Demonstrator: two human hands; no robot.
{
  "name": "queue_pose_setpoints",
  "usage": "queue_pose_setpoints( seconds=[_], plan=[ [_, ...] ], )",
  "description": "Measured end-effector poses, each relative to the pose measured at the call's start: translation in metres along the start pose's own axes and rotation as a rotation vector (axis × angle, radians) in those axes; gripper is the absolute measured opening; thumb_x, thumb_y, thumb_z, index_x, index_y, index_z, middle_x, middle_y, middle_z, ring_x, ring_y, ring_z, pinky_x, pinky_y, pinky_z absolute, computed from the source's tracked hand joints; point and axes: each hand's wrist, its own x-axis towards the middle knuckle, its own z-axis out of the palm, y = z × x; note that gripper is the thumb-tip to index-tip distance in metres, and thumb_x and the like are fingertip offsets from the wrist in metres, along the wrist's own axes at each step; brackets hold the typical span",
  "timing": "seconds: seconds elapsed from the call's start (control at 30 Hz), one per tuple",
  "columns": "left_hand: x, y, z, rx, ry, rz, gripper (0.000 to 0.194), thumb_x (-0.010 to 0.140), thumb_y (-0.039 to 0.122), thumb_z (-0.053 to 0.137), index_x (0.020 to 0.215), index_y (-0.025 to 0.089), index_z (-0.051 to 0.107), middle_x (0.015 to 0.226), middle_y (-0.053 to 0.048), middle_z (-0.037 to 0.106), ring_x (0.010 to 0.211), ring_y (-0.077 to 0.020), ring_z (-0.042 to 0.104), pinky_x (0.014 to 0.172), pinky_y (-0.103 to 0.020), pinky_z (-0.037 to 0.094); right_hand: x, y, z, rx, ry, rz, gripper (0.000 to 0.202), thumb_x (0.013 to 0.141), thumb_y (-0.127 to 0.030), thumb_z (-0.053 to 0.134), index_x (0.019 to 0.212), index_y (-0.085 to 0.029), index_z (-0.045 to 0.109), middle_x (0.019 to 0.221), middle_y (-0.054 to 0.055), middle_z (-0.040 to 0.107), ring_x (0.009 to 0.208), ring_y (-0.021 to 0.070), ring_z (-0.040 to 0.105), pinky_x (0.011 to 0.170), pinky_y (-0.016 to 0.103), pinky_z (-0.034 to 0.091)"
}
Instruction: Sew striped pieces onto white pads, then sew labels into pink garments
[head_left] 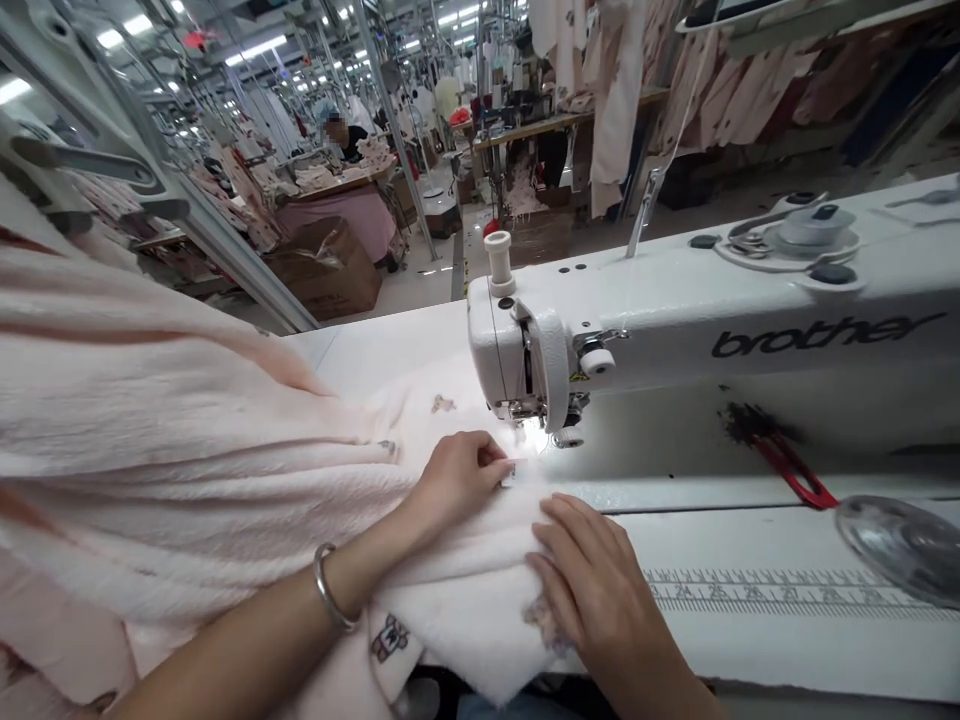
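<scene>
Pale pink fleece fabric (300, 490) with small printed figures spreads from the left across the machine bed. My left hand (465, 470) pinches a small white label (513, 472) between thumb and fingertips, just in front of the lit needle area. My right hand (589, 565) lies on the fabric's right edge, its fingers slightly bent and apart, pressing on the cloth. The white sewing machine head (517, 345) stands above and behind both hands. Glare hides the needle tip.
Red-handled snips (795, 470) and a clear round dish (900, 545) lie at the right. A ruler scale (772, 592) runs along the table's front. Beyond the table are a cardboard box (326, 270), hanging garments, and a person (345, 135) at another table.
</scene>
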Motion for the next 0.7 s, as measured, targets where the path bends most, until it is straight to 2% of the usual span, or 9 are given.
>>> queue_pose_setpoints(
  seconds=[0.1, 0.2, 0.27, 0.33, 0.43, 0.57, 0.7],
  plan=[
    [0.002, 0.001, 0.003, -0.051, -0.027, -0.032, 0.016, 0.075, 0.031, 0.059, 0.070, 0.016, 0.062, 0.058, -0.002, 0.063, 0.054, -0.0146, 0.060, 0.054, -0.023, 0.042, 0.013, 0.004, -0.001, 0.000, -0.047, 0.088, 0.017, 0.091, -0.014, 0.043, 0.076, -0.016, 0.050, 0.086, 0.009, 0.052, 0.085, 0.0214, 0.051, 0.074, 0.036, 0.043],
    [0.004, 0.001, 0.005, -0.068, -0.036, -0.060, 0.016, 0.075, 0.030, 0.059, 0.070, 0.016, 0.061, 0.054, -0.001, 0.062, 0.054, -0.0148, 0.059, 0.055, -0.024, 0.041, 0.022, 0.007, 0.002, -0.046, -0.039, 0.132, 0.018, 0.091, -0.017, 0.042, 0.073, -0.018, 0.046, 0.077, 0.006, 0.047, 0.074, 0.0199, 0.046, 0.066, 0.036, 0.042],
    [0.006, -0.002, 0.007, -0.067, -0.030, -0.078, 0.016, 0.075, 0.030, 0.059, 0.068, 0.016, 0.061, 0.053, 0.000, 0.061, 0.053, -0.0148, 0.058, 0.054, -0.024, 0.040, 0.023, 0.009, 0.005, -0.066, -0.021, 0.147, 0.014, 0.091, -0.019, 0.041, 0.079, -0.017, 0.047, 0.079, 0.007, 0.047, 0.076, 0.0209, 0.045, 0.068, 0.037, 0.042],
    [0.007, -0.007, 0.010, -0.069, -0.021, -0.086, 0.016, 0.075, 0.030, 0.058, 0.069, 0.016, 0.060, 0.055, 0.000, 0.060, 0.053, -0.0143, 0.058, 0.055, -0.024, 0.040, 0.021, 0.010, 0.008, -0.094, 0.003, 0.141, 0.011, 0.091, -0.019, 0.043, 0.093, -0.013, 0.051, 0.084, 0.009, 0.048, 0.082, 0.0233, 0.045, 0.072, 0.040, 0.043],
    [0.007, -0.010, 0.011, -0.077, -0.023, -0.089, 0.016, 0.076, 0.032, 0.058, 0.069, 0.017, 0.059, 0.056, 0.002, 0.060, 0.054, -0.0135, 0.057, 0.055, -0.024, 0.039, 0.018, 0.011, 0.010, -0.125, -0.018, 0.131, 0.028, 0.090, -0.020, 0.044, 0.115, -0.008, 0.050, 0.092, 0.012, 0.048, 0.087, 0.0249, 0.046, 0.075, 0.041, 0.043],
    [0.007, -0.007, 0.009, -0.075, -0.027, -0.107, 0.017, 0.075, 0.028, 0.058, 0.062, 0.017, 0.055, 0.050, 0.004, 0.055, 0.051, -0.0119, 0.053, 0.054, -0.023, 0.036, 0.017, 0.013, 0.010, -0.112, -0.103, 0.152, 0.033, 0.090, -0.022, 0.043, 0.120, -0.009, 0.051, 0.093, 0.011, 0.047, 0.086, 0.0232, 0.045, 0.074, 0.040, 0.044],
    [0.008, -0.003, 0.005, -0.076, -0.051, -0.137, 0.016, 0.075, 0.025, 0.056, 0.061, 0.017, 0.053, 0.048, 0.005, 0.054, 0.045, -0.0099, 0.049, 0.050, -0.021, 0.034, 0.019, 0.013, 0.009, -0.115, -0.121, 0.140, 0.035, 0.090, -0.023, 0.042, 0.121, -0.010, 0.051, 0.092, 0.010, 0.046, 0.086, 0.0232, 0.044, 0.074, 0.042, 0.043]
  ],
)
